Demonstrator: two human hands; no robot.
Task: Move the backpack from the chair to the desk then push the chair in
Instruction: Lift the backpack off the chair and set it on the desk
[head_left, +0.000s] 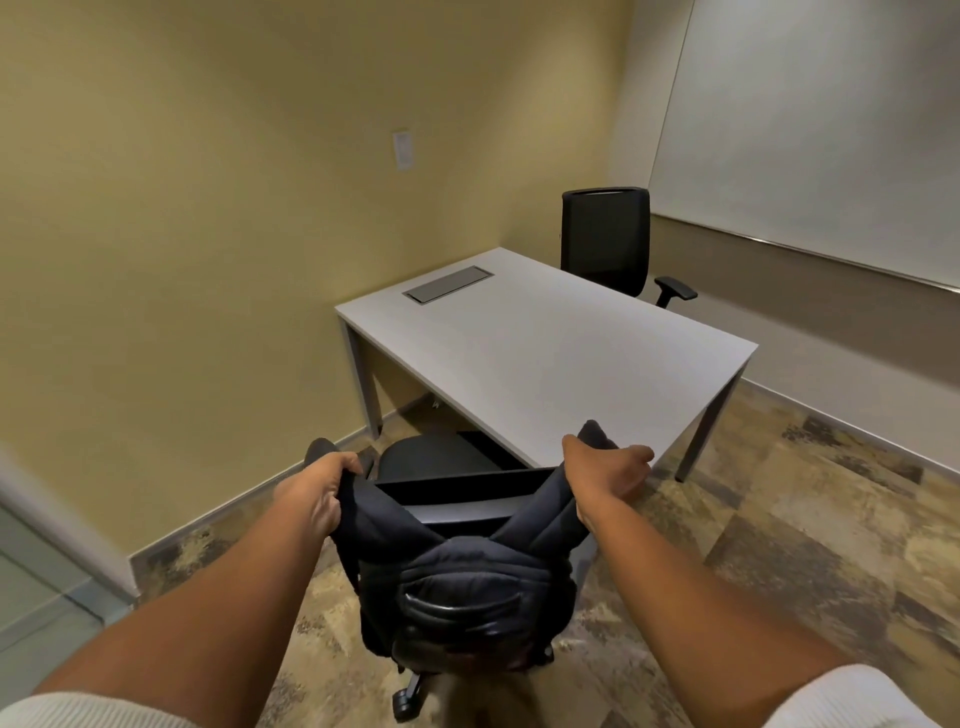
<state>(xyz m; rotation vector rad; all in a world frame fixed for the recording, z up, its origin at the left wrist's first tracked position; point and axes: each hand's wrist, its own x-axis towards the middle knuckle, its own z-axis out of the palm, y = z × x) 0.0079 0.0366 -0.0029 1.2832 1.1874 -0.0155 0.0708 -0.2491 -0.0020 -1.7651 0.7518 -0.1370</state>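
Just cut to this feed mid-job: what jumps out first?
Two hands, left and right, each grip a strap of a dark backpack hanging behind the near chair, low in the centre. Beyond it stands a bare grey desk, and a second chair at its far side.

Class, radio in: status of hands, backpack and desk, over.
Left hand, right hand each gripping a strap. Backpack hanging behind the near chair. Desk top bare.
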